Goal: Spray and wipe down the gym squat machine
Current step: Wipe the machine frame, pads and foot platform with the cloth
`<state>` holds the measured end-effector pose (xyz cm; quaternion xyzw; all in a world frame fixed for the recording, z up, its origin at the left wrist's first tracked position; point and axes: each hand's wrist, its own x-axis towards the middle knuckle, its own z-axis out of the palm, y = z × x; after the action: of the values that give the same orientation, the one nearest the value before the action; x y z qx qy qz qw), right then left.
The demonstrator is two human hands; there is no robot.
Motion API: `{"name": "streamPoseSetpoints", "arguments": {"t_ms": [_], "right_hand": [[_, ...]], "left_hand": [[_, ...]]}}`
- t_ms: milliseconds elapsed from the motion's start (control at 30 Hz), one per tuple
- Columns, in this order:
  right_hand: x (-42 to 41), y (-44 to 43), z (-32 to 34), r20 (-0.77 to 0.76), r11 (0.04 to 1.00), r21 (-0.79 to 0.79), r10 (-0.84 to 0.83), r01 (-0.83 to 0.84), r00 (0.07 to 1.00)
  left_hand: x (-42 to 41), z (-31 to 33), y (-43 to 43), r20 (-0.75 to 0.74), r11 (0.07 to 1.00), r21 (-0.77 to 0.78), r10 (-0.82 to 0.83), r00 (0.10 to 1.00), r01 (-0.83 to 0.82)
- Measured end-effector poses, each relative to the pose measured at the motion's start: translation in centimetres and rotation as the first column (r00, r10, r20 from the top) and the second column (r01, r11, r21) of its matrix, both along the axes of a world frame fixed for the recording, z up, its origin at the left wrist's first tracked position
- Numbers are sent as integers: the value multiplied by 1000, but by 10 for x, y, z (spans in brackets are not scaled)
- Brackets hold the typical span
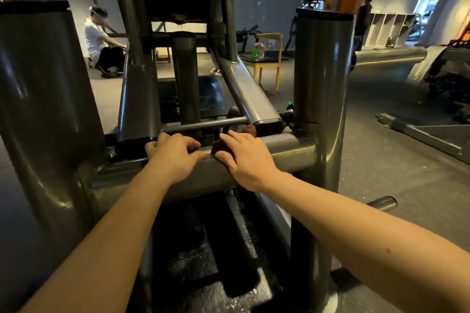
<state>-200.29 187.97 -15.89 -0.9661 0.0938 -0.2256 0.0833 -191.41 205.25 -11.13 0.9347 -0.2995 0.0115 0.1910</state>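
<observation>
R hand [244,155] lies flat, fingers fairly straight, pressing a dark red cloth [220,148] onto the top of the crossbar [292,150] low on the squat machine [323,71], abt mid-length of the bar. L hand [173,154] sits just beside it, fingers curled over the bar's far edge, bracing; no cloth in it.

Step in hand, I'd say: wiping this bar. To do it well:

- Keep palm weight on the cloth and wrap it round the tube, so front & underside get done, not just the top.
- Use long strokes along the bar toward its R end, then work the joint where it meets the upright.
- Shift the L hand along, else the patch under it gets missed.
- The cloth looks bunched w/ a bit poking out past the fingertips; flatten it for more contact.

Spray bottle [255,50] stands on a chair [269,65] well behind the machine, out of reach. Can't tell if the bar is wet enough.
</observation>
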Motion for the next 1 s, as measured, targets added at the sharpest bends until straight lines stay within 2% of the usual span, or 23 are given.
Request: {"name": "streamPoseSetpoints", "arguments": {"t_ms": [67, 167, 267, 333, 400, 500, 567, 633, 667, 733, 833, 900, 1000], "right_hand": [[-11, -25, -1, 7, 1000, 7, 14, -14, 1000], [-28, -61, -7, 135, 980, 125, -170, 153, 976], [-36, -63, -24, 290, 879, 341, -436, 334, 852], [-25, -35, -37, 369, 842, 418, -501, 341, 783], [-8, 7, -49, 433, 874, 444, -405, 200, 805], [-1, 48, -63, 442, 940, 339, -116, -46, 889], [-7, 31, -61, 418, 950, 283, -1, -129, 909], [-20, 4, -54, 411, 959, 253, 14, -129, 912], [-27, -10, -51, 424, 955, 286, -46, -85, 905], [-40, -39, -46, 433, 896, 439, -275, 66, 858], [-39, -42, -46, 285, 714, 581, -627, 390, 725], [-23, -10, -50, 230, 631, 650, -695, 423, 681], [-5, 58, -64, 209, 604, 743, -617, 287, 759]], "left_hand": [[-1, 1, 2, -23, 1000, 2, 19, 1000, -19], [-3, -3, 7, -100, 997, -77, 17, 995, -25], [-6, -11, 11, -78, 989, -142, 27, 997, -38], [-8, -14, 9, -51, 988, -139, 56, 997, -62], [-8, -10, 5, -60, 989, -122, 79, 995, -86], [-11, 1, -8, -54, 996, -20, 81, 995, -82], [-14, 3, -19, -63, 999, -20, 45, 997, -47], [-15, -4, -27, -72, 998, -53, 28, 997, -32], [-16, -8, -28, -59, 997, -63, 32, 998, -35], [-16, -14, -27, -9, 998, -54, 31, 999, -32], [-16, -18, -26, 46, 999, -34, 33, 998, -32], [-16, -18, -27, 49, 999, -40, 37, 998, -35], [-14, -19, -26, 48, 998, -46, 39, 998, -36]]}}
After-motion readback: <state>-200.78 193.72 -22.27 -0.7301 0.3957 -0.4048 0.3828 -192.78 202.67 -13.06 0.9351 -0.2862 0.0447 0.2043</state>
